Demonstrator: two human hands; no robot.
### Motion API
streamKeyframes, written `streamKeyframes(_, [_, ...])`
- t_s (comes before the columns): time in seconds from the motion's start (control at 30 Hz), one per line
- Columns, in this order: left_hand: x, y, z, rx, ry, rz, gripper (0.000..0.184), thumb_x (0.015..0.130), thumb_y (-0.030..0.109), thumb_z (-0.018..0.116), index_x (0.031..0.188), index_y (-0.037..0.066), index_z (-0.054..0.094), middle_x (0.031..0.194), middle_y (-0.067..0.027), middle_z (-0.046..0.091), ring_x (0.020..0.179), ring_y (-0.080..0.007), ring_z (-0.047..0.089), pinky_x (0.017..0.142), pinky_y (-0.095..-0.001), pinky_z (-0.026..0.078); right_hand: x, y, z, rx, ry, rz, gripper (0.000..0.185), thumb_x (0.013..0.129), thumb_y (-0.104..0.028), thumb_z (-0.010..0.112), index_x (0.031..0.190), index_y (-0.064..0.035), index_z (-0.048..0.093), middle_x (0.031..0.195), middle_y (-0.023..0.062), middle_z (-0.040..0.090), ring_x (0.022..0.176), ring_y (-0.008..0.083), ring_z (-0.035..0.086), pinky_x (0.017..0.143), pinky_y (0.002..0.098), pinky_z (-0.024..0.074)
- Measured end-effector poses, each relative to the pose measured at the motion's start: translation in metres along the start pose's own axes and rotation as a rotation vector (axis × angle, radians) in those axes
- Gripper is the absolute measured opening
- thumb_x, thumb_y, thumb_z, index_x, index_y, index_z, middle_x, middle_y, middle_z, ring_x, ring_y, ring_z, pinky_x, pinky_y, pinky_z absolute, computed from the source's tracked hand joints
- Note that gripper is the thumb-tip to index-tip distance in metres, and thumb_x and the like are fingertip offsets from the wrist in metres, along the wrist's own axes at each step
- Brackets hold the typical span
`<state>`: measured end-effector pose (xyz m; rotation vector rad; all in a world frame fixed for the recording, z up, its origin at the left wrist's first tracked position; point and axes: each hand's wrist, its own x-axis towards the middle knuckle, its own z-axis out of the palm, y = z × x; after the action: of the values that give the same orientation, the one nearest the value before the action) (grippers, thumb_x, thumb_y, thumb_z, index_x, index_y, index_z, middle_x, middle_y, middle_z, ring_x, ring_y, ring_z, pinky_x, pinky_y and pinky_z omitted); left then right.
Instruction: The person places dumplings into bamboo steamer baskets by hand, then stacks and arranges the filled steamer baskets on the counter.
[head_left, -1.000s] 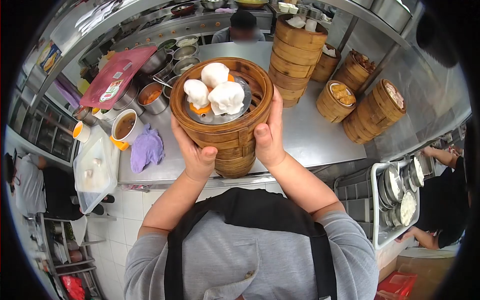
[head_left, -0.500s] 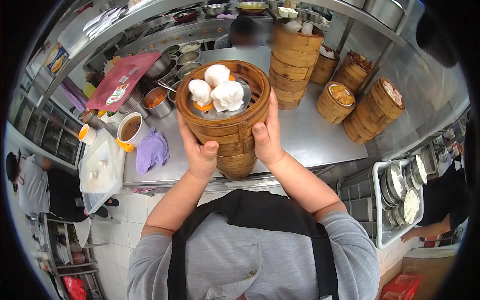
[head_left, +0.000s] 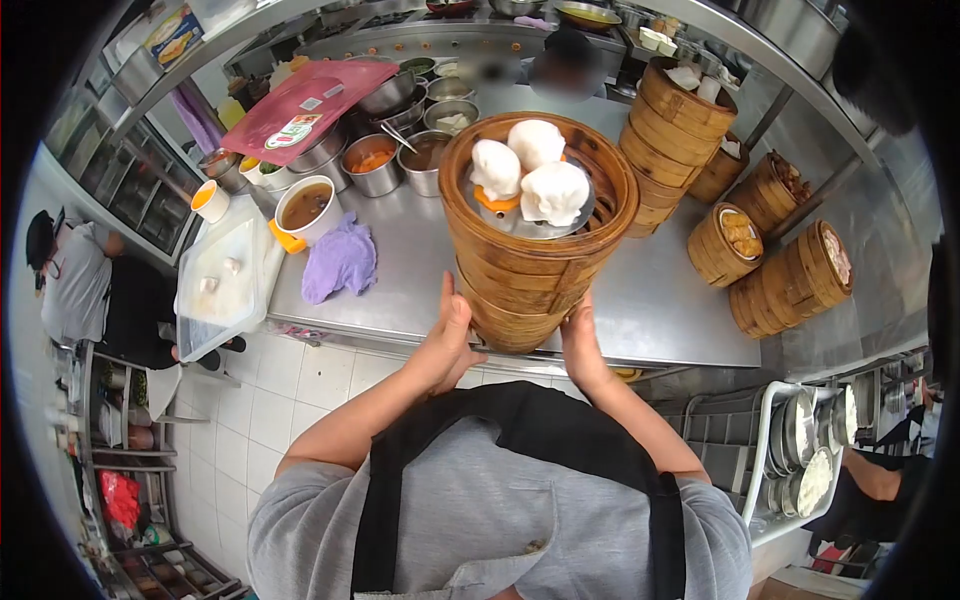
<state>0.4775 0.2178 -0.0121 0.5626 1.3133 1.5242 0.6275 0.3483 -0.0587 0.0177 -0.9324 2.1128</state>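
Note:
A stack of round bamboo steamer baskets stands in front of me at the near edge of the steel table. Three white steamed buns, with bits of orange under them, sit on a metal plate in the top basket. My left hand is against the left side of the lower baskets, its thumb pointing up. On the opposite side, my right hand holds the lower part too. The stack hides some of the fingers on both hands.
A purple cloth and a bowl of brown sauce lie left on the steel table. More steamer stacks stand right. Metal pots sit behind, below an overhead shelf. People stand at both sides and across the table.
Both my hands have slid from the top basket down to the lower baskets. The view has shifted, so the stack and table things appear farther right.

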Motion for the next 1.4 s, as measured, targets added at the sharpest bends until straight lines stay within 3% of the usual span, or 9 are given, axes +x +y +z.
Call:
streamKeyframes(0.1, [0.016, -0.003, 0.011, -0.053, -0.221, -0.007, 0.103, 0.075, 0.082, 0.035, 0.15, 0.022, -0.005, 0.156, -0.0095, 0.002, 0.142, -0.0376, 0.009, 0.103, -0.0705, 0.018, 0.006, 0.009, -0.018, -0.605, 0.053, 0.04, 0.086, 0.095, -0.059, 0.032, 0.149, -0.0036, -0.006, 0.156, 0.0128, 0.005, 0.144, 0.024, 0.005, 0.115, 0.036, 0.006])
streamKeyframes(0.4, [0.097, 0.013, 0.039, -0.096, -0.152, 0.071, 0.102, 0.078, 0.082, 0.028, 0.15, 0.014, 0.006, 0.155, -0.0132, 0.014, 0.14, -0.0385, 0.021, 0.099, -0.0737, 0.021, 0.075, -0.01, -0.036, -0.606, 0.071, -0.114, 0.078, 0.097, -0.056, 0.03, 0.15, -0.0049, 0.005, 0.156, 0.0084, 0.01, 0.144, 0.0217, 0.005, 0.116, 0.036, 0.0048])
streamKeyframes(0.47, [0.121, 0.017, 0.041, -0.096, -0.167, 0.083, 0.103, 0.077, 0.083, 0.028, 0.15, 0.014, 0.006, 0.155, -0.014, 0.014, 0.14, -0.0392, 0.02, 0.098, -0.0743, 0.02, 0.097, -0.015, -0.057, -0.751, 0.092, -0.049, 0.079, 0.097, -0.054, 0.031, 0.15, -0.0031, 0.002, 0.155, 0.0154, 0.007, 0.143, 0.0275, 0.006, 0.115, 0.0361, 0.0085])
streamKeyframes(0.7, [0.169, 0.021, 0.05, -0.13, -0.121, 0.078, 0.107, 0.075, 0.084, 0.03, 0.15, 0.012, 0.005, 0.155, -0.0172, 0.011, 0.141, -0.0405, 0.016, 0.1, -0.0759, 0.012, 0.1, -0.079, -0.107, -0.963, 0.555, -0.496, 0.038, 0.095, -0.024, 0.044, 0.123, 0.0011, 0.037, 0.125, 0.0143, 0.037, 0.122, 0.0257, 0.035, 0.107, 0.0369, 0.0257])
streamKeyframes(0.9, [0.185, 0.027, 0.065, -0.132, -0.005, 0.08, 0.11, 0.073, 0.086, 0.029, 0.15, 0.012, 0.005, 0.155, -0.0173, 0.01, 0.141, -0.0427, 0.012, 0.098, -0.0774, 0.01, 0.167, -0.166, -0.192, -1.046, 0.655, -0.651, 0.053, 0.099, -0.038, 0.037, 0.134, 0.0015, 0.039, 0.13, 0.0187, 0.043, 0.125, 0.0286, 0.038, 0.108, 0.0378, 0.0264])
streamKeyframes(1.07, [0.203, 0.035, 0.075, -0.148, 0.054, 0.126, 0.11, 0.073, 0.086, 0.028, 0.15, 0.012, 0.005, 0.155, -0.0175, 0.009, 0.141, -0.0427, 0.012, 0.098, -0.0774, 0.011, 0.212, -0.182, -0.246, -0.526, 0.493, 0.079, 0.09, 0.088, -0.074, 0.023, 0.143, -0.003, 0.035, 0.138, 0.0147, 0.046, 0.131, 0.0294, 0.039, 0.109, 0.0373, 0.0263])
streamKeyframes(1.1, [0.213, 0.031, 0.069, -0.174, -0.021, 0.133, 0.106, 0.074, 0.084, 0.032, 0.15, 0.016, 0.003, 0.155, -0.016, 0.008, 0.141, -0.0437, 0.013, 0.095, -0.0788, 0.014, 0.212, -0.184, -0.246, -0.434, 0.503, 0.216, 0.098, 0.083, -0.081, 0.023, 0.145, -0.0058, 0.032, 0.147, 0.0134, 0.037, 0.136, 0.0289, 0.032, 0.11, 0.0398, 0.0262])
streamKeyframes(1.27, [0.227, 0.047, 0.08, -0.118, -0.068, 0.158, 0.109, 0.073, 0.087, 0.029, 0.151, 0.013, 0.005, 0.155, -0.0175, 0.011, 0.14, -0.0446, 0.014, 0.098, -0.0773, 0.012, 0.217, -0.162, -0.238, -0.313, 0.451, 0.133, 0.088, 0.087, -0.074, 0.031, 0.149, -0.0126, 0.022, 0.15, 0.0095, 0.032, 0.138, 0.0277, 0.029, 0.112, 0.0429, 0.0266])
streamKeyframes(1.4, [0.264, 0.042, 0.065, -0.13, -0.036, 0.062, 0.111, 0.072, 0.087, 0.031, 0.151, 0.014, 0.003, 0.156, -0.017, 0.006, 0.141, -0.0449, 0.011, 0.098, -0.0776, 0.008, 0.203, -0.159, -0.216, -0.329, 0.563, 0.104, 0.093, 0.087, -0.076, 0.027, 0.146, -0.0039, 0.029, 0.15, 0.0133, 0.032, 0.135, 0.0305, 0.034, 0.112, 0.0395, 0.0256])
